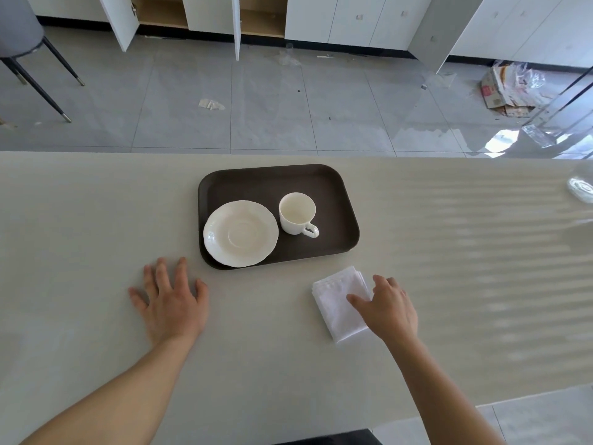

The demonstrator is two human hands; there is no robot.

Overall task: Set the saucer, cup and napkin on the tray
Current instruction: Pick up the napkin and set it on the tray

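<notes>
Left hand [170,303] flat, empty | my right hand [390,308] splayed on napkin [340,303], lower centre, ungripped | risk: folds fan out, drag cup [296,213] on tray [333,200]

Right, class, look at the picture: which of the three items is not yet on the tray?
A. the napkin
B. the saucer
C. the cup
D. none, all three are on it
A: the folded white napkin lies on the table near the tray, under the right hand, while the saucer and the cup already sit side by side on the tray.
</notes>
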